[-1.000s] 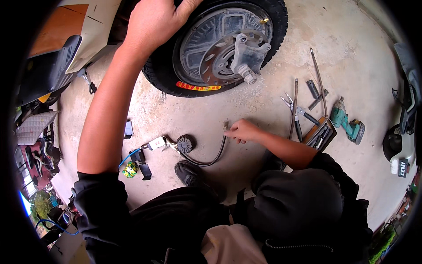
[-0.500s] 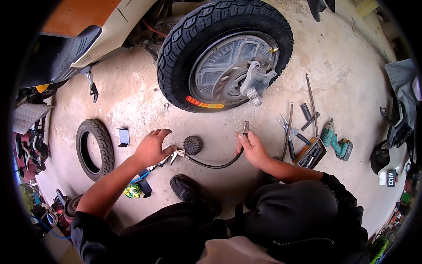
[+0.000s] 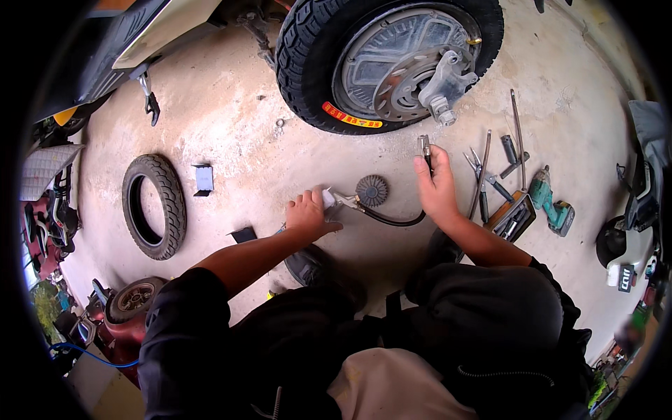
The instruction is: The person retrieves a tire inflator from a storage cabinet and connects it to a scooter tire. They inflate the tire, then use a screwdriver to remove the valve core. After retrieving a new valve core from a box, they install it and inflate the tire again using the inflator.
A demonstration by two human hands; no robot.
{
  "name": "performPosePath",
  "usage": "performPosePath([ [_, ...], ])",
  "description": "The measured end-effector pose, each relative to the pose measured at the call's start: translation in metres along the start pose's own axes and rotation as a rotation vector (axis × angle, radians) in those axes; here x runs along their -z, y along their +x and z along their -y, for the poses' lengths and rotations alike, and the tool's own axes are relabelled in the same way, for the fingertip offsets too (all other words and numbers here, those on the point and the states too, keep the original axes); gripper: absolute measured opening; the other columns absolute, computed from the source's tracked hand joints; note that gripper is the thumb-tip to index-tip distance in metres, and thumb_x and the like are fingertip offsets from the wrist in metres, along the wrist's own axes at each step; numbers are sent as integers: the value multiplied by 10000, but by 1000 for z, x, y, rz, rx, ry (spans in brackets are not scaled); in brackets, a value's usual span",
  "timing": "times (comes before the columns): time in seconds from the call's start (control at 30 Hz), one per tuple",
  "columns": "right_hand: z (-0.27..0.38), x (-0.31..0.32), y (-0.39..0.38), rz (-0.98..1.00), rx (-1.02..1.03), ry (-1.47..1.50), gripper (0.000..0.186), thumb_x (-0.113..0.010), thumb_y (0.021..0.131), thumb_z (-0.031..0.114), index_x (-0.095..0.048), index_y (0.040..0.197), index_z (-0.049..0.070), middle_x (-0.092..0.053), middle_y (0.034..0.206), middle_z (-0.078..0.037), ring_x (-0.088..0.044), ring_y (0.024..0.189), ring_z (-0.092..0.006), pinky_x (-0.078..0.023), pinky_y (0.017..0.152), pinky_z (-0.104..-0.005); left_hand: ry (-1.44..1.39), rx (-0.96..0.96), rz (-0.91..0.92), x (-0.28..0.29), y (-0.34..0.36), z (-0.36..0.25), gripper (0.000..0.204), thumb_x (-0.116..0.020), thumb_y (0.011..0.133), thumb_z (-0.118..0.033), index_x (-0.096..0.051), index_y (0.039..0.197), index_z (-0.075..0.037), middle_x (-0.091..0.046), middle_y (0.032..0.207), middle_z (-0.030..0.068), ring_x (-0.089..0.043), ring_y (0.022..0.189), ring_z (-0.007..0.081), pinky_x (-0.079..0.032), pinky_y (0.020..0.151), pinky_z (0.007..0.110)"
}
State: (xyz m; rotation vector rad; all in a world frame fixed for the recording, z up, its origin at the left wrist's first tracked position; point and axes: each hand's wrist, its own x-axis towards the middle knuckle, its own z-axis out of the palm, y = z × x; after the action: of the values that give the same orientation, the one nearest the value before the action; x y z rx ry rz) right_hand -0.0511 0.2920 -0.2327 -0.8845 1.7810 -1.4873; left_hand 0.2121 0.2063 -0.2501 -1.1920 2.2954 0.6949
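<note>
My left hand [image 3: 306, 213] is closed around the silver body of a tire inflator gun [image 3: 341, 199]. The gun's round black gauge [image 3: 372, 190] sits just right of that hand. A short black hose [image 3: 393, 221] curves from the gun to my right hand [image 3: 439, 189], which grips its end, with the metal air chuck [image 3: 424, 145] sticking up past the fingers. Beyond the chuck stands a scooter wheel [image 3: 402, 63] with a knobby black tire [image 3: 308, 87], a brake disc and a brass valve stem [image 3: 474, 41] near its rim.
At right lie pry bars [image 3: 480, 175], pliers [image 3: 490, 176], a tool tray [image 3: 510, 215] and a green impact driver [image 3: 551, 201]. A loose tire [image 3: 170, 210] and a small opened box [image 3: 203, 180] are at left. A scooter body [image 3: 150, 31] stands at the far left.
My left hand has moved right and closed on the inflator gun. The right hand has lifted the chuck toward the wheel. The view has shifted, so the wheel sits higher and further right.
</note>
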Motion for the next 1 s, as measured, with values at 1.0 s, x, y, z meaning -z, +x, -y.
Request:
performPosePath([
  [1.0,229,102,234,637,305,-1504,200,-605,874,192,-700,968,43,-671,838,-180,-629,790,-371,-498,708,-439,-309,-373,-243,233,12,-155,1093,-755,698,-326,-89,1433,131,-567,1065,325,-646,879,421,-544,792,424],
])
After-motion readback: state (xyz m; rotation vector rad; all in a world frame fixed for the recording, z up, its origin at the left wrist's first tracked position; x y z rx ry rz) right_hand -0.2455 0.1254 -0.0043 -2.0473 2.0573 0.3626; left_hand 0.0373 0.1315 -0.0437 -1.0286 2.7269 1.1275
